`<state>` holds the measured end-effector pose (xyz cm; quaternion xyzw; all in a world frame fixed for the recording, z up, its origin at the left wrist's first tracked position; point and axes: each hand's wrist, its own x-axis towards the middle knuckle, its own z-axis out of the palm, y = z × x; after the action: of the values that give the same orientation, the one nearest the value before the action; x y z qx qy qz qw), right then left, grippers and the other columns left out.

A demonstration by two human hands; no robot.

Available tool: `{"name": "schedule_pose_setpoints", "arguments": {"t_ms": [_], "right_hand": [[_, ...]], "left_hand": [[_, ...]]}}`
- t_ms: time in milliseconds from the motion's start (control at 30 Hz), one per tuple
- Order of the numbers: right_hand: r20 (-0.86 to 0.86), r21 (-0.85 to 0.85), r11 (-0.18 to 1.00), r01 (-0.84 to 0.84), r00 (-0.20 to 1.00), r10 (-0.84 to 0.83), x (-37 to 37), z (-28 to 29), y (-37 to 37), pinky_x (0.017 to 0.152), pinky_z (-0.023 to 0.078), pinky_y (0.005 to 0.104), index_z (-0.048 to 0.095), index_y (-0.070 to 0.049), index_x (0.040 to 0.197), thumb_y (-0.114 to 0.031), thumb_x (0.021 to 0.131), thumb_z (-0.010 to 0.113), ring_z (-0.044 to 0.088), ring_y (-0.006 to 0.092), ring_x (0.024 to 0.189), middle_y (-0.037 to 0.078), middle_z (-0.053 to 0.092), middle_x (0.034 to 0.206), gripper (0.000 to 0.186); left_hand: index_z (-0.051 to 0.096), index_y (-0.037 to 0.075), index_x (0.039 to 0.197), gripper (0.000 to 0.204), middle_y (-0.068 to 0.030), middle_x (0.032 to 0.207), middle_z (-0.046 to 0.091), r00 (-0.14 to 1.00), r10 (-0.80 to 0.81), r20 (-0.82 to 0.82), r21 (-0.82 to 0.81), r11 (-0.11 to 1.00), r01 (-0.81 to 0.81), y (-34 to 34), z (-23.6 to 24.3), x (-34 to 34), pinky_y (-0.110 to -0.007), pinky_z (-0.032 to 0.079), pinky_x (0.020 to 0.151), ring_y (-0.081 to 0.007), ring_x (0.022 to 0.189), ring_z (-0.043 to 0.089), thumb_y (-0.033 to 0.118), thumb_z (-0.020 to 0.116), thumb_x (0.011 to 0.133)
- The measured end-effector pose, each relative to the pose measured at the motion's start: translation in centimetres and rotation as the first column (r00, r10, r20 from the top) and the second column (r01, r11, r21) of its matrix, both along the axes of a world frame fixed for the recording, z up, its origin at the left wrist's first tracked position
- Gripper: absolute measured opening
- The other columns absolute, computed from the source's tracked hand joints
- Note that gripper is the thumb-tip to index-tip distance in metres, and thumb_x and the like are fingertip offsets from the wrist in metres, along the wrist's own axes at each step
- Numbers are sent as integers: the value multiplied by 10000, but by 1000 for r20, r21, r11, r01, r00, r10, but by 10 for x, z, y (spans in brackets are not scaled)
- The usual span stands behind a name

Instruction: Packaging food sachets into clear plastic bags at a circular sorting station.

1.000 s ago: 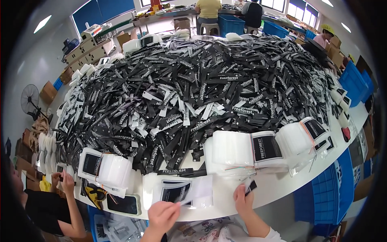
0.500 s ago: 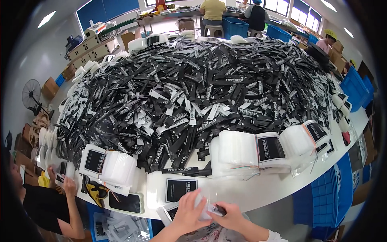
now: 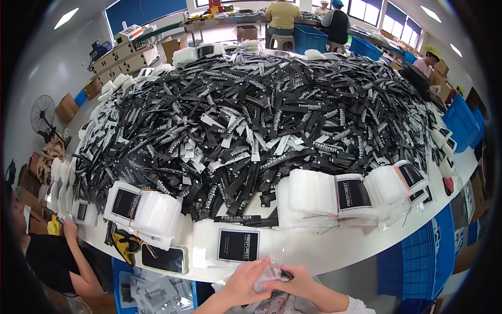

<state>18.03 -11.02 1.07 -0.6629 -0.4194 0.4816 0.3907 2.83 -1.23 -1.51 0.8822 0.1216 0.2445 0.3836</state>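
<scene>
At the table's near edge, my left hand (image 3: 244,282) and my right hand (image 3: 302,283) are together, both closed on a crumpled clear plastic bag (image 3: 265,277). A small dark end shows by my right thumb and fingers; what it belongs to is hidden. Just beyond my hands lies a flat stack of clear bags (image 3: 206,246), its top one bearing a black label (image 3: 238,245). Behind it, a slim black packet (image 3: 238,218) lies crosswise at the foot of a large heap of black and white packets (image 3: 272,110).
Banded bag stacks stand left (image 3: 157,212) and right (image 3: 308,196). A phone (image 3: 163,260) and a yellow-and-black tool (image 3: 125,246) lie near the left edge. Below is a blue bin of bags (image 3: 157,293); blue crates (image 3: 426,256) stand right. A co-worker (image 3: 52,256) sits at left.
My left hand has drawn in closer to my right around the bag. A dark-labelled bag beside my left wrist no longer shows. The co-worker's hands moved, and the view shifted slightly.
</scene>
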Motion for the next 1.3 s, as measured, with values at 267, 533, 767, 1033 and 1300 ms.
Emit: {"name": "schedule_pose_setpoints", "arguments": {"t_ms": [267,533,767,1033,1300], "right_hand": [[-101,332,940,71,994,-39,25,-44,-8,544,413,285,585,-12,818,-252,718,684,496,147,551,78,553,636,279],[-74,555,832,-10,995,61,-8,33,20,1036,218,376,525,37,996,-265,884,417,500,264,1065,145,536,1122,340],[-421,284,953,102,907,29,1,23,15,1019,221,397,425,57,1202,-193,876,402,425,273,1154,181,449,1238,412],[555,458,844,-278,832,-27,7,25,9,920,310,438,658,-102,857,-203,665,704,547,180,876,-5,608,750,222],[510,458,775,-436,843,172,22,3,12,827,379,400,603,-56,821,-130,680,700,552,213,848,45,597,833,186]], "left_hand": [[387,-50,1195,773,-162,1142,474,998,60,-25,164,985,-55,2,10,-4,-371,361,796,-303,969,480,207,735,554],[184,-66,1297,1031,-225,1212,380,970,237,-52,311,927,-210,2,3,16,-413,305,765,-327,1018,421,385,728,546],[96,-59,1295,1151,-272,1230,326,982,146,123,85,984,-157,-2,6,21,-417,281,791,-364,1007,403,387,754,464],[131,-65,1268,1086,-234,1250,321,992,126,0,66,990,-126,3,6,8,-414,276,792,-351,1024,398,361,748,483],[233,-6,1313,891,-135,1061,544,993,92,-72,-417,902,-113,16,16,-4,-312,437,728,-231,843,563,262,749,639]]}}
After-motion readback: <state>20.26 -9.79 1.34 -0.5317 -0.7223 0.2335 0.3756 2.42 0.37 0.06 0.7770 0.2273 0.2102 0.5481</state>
